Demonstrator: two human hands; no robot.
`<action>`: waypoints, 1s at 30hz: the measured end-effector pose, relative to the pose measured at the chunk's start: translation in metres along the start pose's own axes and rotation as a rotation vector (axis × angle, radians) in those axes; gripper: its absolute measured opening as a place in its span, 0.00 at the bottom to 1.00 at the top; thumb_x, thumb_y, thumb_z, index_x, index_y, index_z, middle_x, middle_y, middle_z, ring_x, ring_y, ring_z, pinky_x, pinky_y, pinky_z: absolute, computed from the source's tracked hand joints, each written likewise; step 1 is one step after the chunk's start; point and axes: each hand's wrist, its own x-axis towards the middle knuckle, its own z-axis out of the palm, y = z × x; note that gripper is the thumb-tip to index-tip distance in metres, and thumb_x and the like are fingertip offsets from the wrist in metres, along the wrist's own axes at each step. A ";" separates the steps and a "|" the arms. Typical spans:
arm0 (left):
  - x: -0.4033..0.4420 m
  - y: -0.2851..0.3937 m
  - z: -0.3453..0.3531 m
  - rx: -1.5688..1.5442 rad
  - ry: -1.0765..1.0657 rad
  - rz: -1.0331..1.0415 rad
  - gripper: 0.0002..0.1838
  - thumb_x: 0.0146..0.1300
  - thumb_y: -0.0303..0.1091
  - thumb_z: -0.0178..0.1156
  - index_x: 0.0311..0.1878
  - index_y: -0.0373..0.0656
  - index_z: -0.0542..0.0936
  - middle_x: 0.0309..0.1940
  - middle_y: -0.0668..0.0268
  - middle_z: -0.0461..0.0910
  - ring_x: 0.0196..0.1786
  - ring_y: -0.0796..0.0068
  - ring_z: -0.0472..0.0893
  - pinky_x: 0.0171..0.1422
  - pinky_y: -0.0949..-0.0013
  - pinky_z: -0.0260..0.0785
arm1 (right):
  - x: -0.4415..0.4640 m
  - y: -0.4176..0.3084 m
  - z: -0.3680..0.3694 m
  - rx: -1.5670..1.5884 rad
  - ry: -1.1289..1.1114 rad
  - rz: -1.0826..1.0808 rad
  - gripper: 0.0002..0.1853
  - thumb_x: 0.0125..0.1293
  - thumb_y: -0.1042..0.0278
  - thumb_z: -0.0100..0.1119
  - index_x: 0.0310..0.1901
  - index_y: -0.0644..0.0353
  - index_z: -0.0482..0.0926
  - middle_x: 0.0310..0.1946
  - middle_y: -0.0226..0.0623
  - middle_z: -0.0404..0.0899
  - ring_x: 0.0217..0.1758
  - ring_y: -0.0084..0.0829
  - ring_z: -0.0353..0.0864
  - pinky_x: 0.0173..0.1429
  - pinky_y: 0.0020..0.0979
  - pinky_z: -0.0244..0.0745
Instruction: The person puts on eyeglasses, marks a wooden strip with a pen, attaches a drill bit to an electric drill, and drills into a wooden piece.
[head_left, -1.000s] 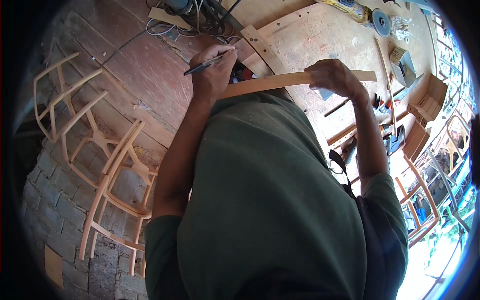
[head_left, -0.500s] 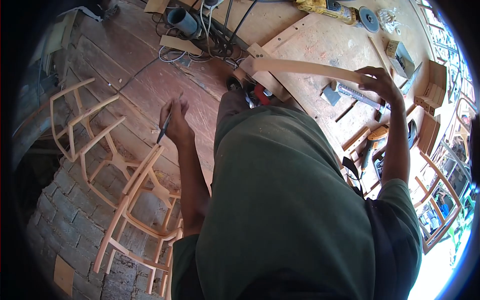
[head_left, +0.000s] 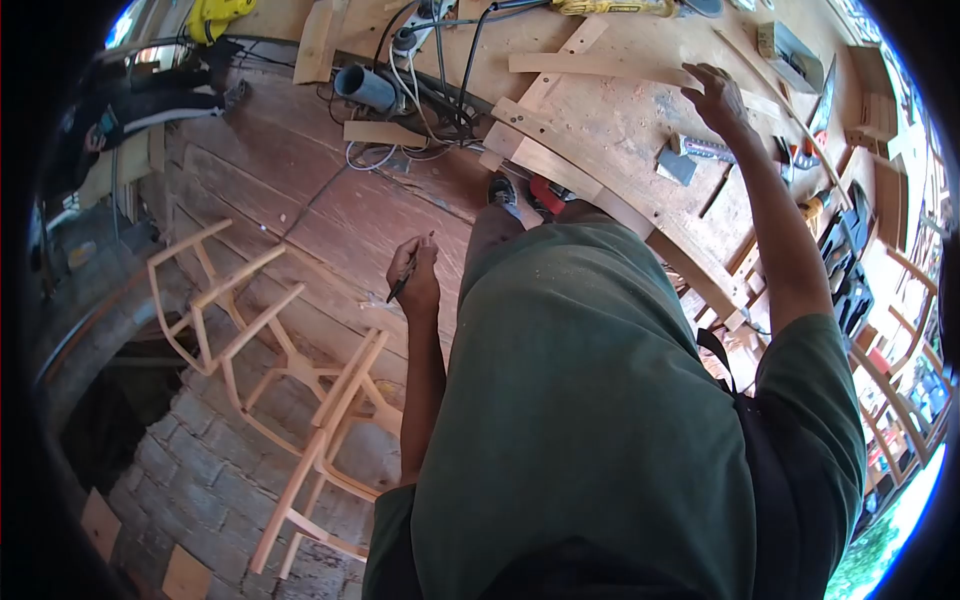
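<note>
Wooden strip (head_left: 600, 67) now lies farther across the workbench (head_left: 620, 115), apparently released; right hand (head_left: 719, 102) loosely open above it, left hand (head_left: 417, 273) (beside the workbench) curled around a pen (head_left: 397, 291).

The person's left hand (head_left: 414, 277) is holding a dark pen (head_left: 399, 290) above the brown wood floor (head_left: 350, 215). The right hand (head_left: 718, 100) is hanging over the workbench (head_left: 625, 125), right at a long, thin wood strip (head_left: 590, 65), but its grip is too hard to see. A flat gray plate (head_left: 676, 166) is lying near that hand. A metal box (head_left: 788, 52) is sitting near it too. Black wires (head_left: 460, 105) are curling beside a short pipe (head_left: 365, 88). Wooden chair frames (head_left: 323, 437) are sitting by gray bricks (head_left: 200, 440).
</note>
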 end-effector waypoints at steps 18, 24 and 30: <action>0.119 0.091 0.065 0.054 -0.702 0.431 0.09 0.62 0.26 0.68 0.45 0.32 0.87 0.41 0.56 0.89 0.43 0.73 0.87 0.51 0.70 0.78 | -0.251 -0.251 0.022 0.276 0.191 0.363 0.10 0.59 0.70 0.73 0.38 0.63 0.83 0.39 0.44 0.84 0.46 0.48 0.85 0.52 0.43 0.80; 0.152 0.107 0.103 0.250 -0.871 0.518 0.09 0.59 0.27 0.68 0.40 0.33 0.88 0.36 0.59 0.89 0.39 0.76 0.87 0.47 0.73 0.78 | -0.321 -0.287 0.022 0.305 0.092 0.717 0.10 0.62 0.69 0.72 0.40 0.64 0.84 0.39 0.47 0.85 0.44 0.48 0.86 0.49 0.41 0.80; 0.161 0.108 0.111 0.289 -0.924 0.507 0.09 0.58 0.28 0.68 0.38 0.33 0.88 0.33 0.60 0.90 0.37 0.77 0.87 0.45 0.74 0.77 | -0.408 -0.334 0.069 0.380 -0.119 0.974 0.17 0.61 0.60 0.71 0.44 0.66 0.86 0.41 0.49 0.87 0.41 0.46 0.88 0.48 0.40 0.82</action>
